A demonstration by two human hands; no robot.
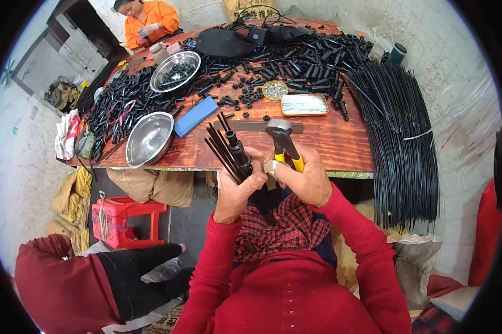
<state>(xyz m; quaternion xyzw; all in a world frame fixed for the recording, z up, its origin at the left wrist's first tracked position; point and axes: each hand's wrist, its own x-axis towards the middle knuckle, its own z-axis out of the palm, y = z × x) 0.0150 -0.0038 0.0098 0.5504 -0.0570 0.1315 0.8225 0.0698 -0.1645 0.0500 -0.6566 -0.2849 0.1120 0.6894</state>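
The left hand's [237,186] fingers are closed around a bunch of rods [222,153] and a black tube [238,155]; all point up and away from the body, apparently so that their upper ends stay exposed. The right hand's [309,178] fingers are wrapped around the handles of the pincers [279,129], head upward, a grip that seems to keep the tool ready for use. Whether the pincers' jaws meet cannot be told. Both hands are above the near edge of the table [340,151].

Beyond them lies a flat bar [292,128]. A blue block [196,117] and a steel bowl [149,139] sit toward the near left corner. A tray [305,104] of pins is farther in, probably for easy reach. Along the right edge, a rod bundle [395,145] overhangs the near corner; a pale tie [418,135] presumably keeps it together.
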